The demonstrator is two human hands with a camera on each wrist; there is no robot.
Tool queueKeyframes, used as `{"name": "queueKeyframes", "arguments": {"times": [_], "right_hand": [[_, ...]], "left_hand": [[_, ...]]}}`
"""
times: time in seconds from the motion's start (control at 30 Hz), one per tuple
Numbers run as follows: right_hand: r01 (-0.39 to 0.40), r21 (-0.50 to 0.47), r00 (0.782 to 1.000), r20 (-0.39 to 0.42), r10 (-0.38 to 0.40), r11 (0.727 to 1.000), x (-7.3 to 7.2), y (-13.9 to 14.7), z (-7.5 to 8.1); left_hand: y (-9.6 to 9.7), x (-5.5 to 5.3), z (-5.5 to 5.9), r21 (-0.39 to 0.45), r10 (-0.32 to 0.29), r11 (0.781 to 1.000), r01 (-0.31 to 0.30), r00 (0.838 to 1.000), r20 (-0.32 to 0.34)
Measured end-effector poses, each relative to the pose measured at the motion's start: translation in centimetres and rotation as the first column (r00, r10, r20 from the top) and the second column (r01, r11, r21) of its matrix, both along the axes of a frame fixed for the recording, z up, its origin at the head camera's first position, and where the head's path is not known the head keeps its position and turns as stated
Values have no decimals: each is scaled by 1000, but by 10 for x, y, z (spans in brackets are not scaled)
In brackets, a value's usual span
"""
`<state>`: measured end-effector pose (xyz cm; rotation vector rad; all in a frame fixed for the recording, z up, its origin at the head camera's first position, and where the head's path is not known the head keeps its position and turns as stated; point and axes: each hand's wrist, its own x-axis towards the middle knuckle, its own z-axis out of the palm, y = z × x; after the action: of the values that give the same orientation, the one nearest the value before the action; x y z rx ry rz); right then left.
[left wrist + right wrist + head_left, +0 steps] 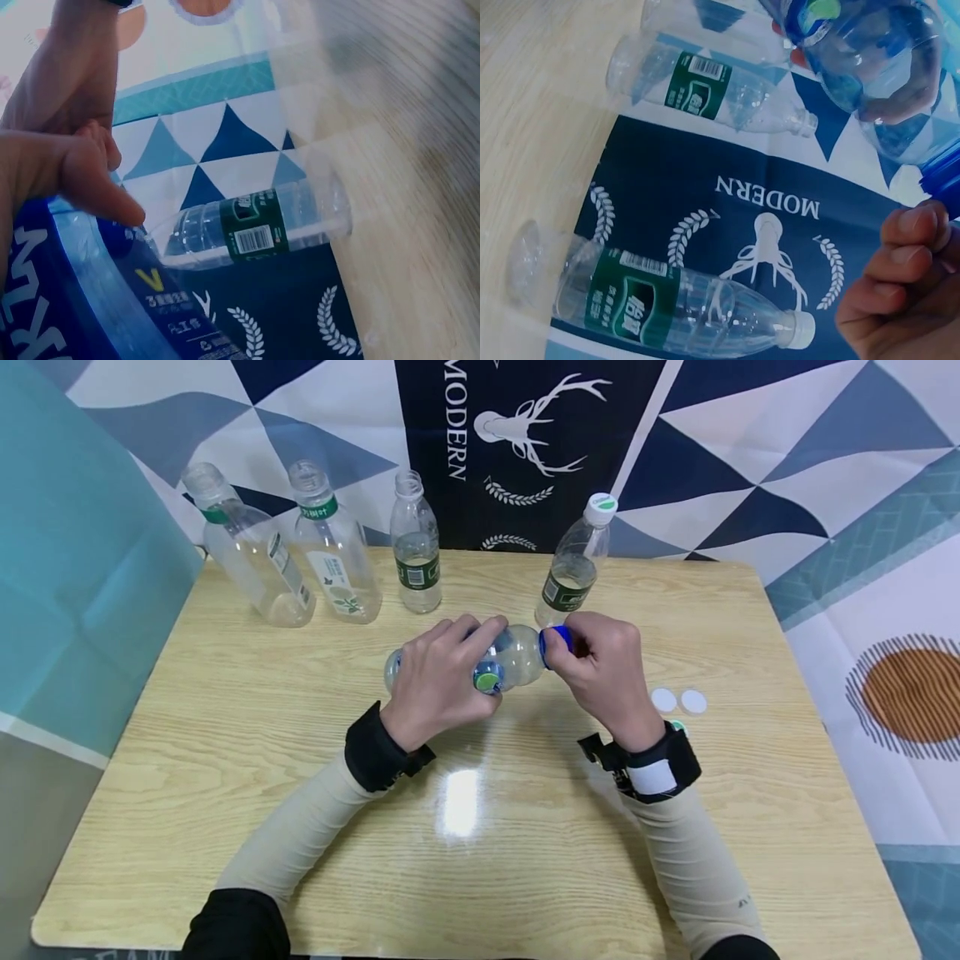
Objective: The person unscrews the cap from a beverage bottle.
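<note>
A clear plastic bottle with a blue label (522, 656) lies sideways above the middle of the table. My left hand (442, 681) grips it round the body, covering most of its label. At its right end, my right hand (609, 681) pinches the blue cap (553, 647) between thumb and fingers. The right wrist view shows the blue cap (943, 180) on the bottle's neck, fingertips right at it. In the left wrist view the blue label (154, 289) fills the lower left, with the left thumb over it.
Along the back stand two larger uncapped bottles (251, 556) (341, 560), a smaller uncapped green-labelled bottle (417, 560) and a similar bottle with a white cap (570, 564). White caps (663, 700) (693, 702) and a green-topped cap (678, 725) lie right of my right hand. Patterned cloth hangs behind the table (525, 893).
</note>
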<state>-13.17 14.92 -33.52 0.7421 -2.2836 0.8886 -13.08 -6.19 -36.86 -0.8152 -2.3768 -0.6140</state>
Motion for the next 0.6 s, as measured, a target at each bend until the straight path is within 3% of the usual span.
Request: {"name": "queueKeyframes", "arguments": {"times": [0.17, 0.3, 0.43, 0.6], "right_hand": [[-20, 53, 1000, -20, 21, 998, 2, 3, 4], [-10, 106, 999, 40, 6, 994, 3, 3, 6], [92, 170, 989, 97, -110, 981, 4, 2, 6], [224, 216, 952, 158, -261, 950, 6, 0, 2]], "left_hand": [[-1, -2, 1, 37, -76, 997, 73, 992, 104], [-3, -4, -1, 39, -92, 995, 87, 986, 136], [-2, -5, -4, -8, -53, 998, 54, 994, 95], [1, -4, -5, -76, 9, 997, -9, 1000, -7]]}}
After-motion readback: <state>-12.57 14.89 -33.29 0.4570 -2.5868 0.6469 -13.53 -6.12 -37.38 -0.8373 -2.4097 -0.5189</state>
